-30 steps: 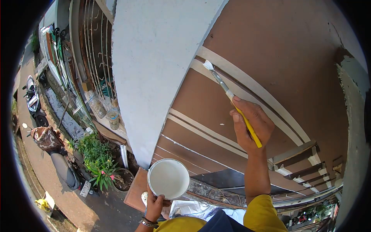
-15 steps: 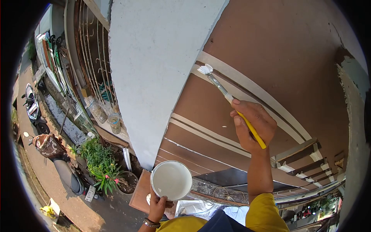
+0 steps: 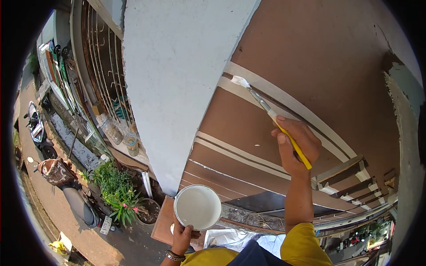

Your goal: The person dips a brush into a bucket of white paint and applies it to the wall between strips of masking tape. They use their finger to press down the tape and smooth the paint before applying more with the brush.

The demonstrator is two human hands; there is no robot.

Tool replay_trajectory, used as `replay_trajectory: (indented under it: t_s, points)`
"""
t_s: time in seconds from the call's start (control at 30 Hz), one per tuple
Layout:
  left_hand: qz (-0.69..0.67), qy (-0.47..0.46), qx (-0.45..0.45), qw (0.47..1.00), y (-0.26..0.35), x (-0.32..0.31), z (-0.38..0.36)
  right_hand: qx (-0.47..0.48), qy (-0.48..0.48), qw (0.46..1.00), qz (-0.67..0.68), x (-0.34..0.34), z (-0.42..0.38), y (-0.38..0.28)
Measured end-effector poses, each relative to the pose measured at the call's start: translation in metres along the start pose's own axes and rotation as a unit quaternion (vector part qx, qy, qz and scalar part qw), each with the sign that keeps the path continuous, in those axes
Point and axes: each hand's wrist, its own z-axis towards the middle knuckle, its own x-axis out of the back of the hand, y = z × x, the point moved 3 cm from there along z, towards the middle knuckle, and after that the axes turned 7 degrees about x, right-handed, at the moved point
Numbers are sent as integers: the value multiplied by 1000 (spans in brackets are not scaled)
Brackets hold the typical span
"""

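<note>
My right hand (image 3: 298, 144) is closed round the yellow handle of a paintbrush (image 3: 262, 102). White paint coats the bristles, which are at the dark groove between two pale strips (image 3: 270, 93) on the brown wall (image 3: 310, 57); whether they touch it I cannot tell. Low in the view, my left hand (image 3: 183, 235) grips a round white tub (image 3: 197, 207) by its side and rim. Pale paint shows inside the tub, whose open top faces up.
A light grey pillar (image 3: 173, 66) borders the brown wall. Glass jars (image 3: 131, 144) stand on a ledge at left, above potted plants (image 3: 115, 190). Parked motorbikes (image 3: 80, 204) are on the street below. A brown board (image 3: 164, 221) lies behind the tub.
The brush and my right hand have shifted slightly right and down, with the bristles further along the groove. My left hand still holds the tub.
</note>
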Motion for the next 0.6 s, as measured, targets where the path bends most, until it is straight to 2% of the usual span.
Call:
replay_trajectory:
  t_s: [0.13,0.23,0.33,0.43,0.6]
  points:
    - [-5,-24,26,999,-8,6,8,-21,11,1000,11,19,-16,-7]
    - [2,-34,39,999,-11,8,11,-18,2,999,37,6,-8,-13]
    - [5,-34,34,999,-9,6,11,6,-16,1000,13,-8,6,-10]
    - [6,-38,43,998,-9,8,12,-10,-16,1000,-2,-5,5,-4]
    - [29,-31,29,999,1,3,10,-46,-3,998,-45,44,-30,-4]
